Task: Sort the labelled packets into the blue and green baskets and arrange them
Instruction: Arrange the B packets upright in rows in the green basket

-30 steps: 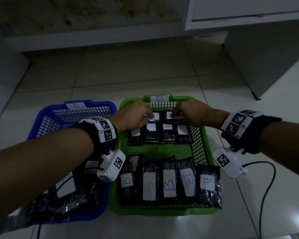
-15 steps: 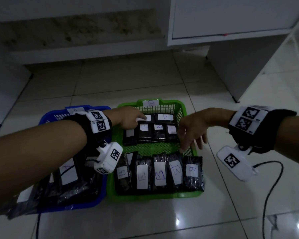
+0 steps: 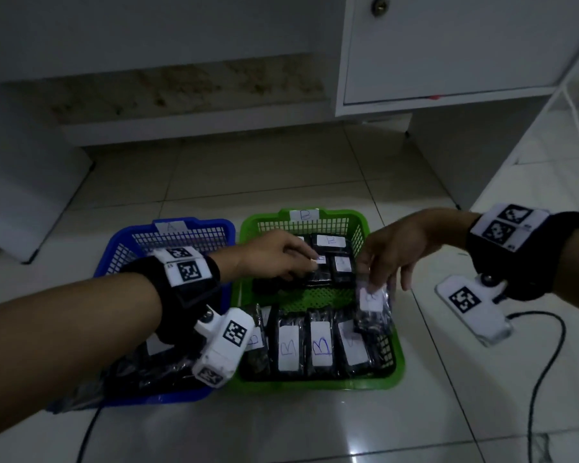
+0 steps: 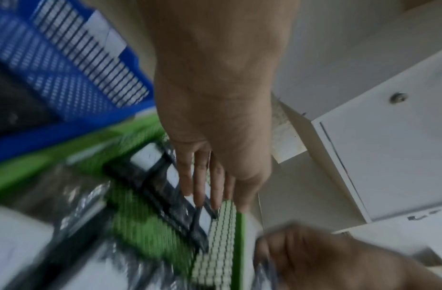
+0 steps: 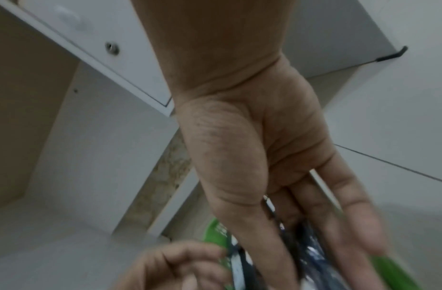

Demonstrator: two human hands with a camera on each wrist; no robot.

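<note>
Over the green basket (image 3: 318, 384), your right hand (image 3: 393, 259) has just lifted a packet (image 3: 372, 307), pinched in its fingers, while your left hand (image 3: 274, 259) rests open on the back row, so arranging continues.

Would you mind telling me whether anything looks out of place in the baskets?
Yes: packets spill over the blue basket's near rim onto the floor. In the green basket, the right hand pinches one packet above the near row.

Dim room: glossy pale floor tiles (image 3: 281, 182), white cabinet (image 3: 465, 48) behind.
</note>
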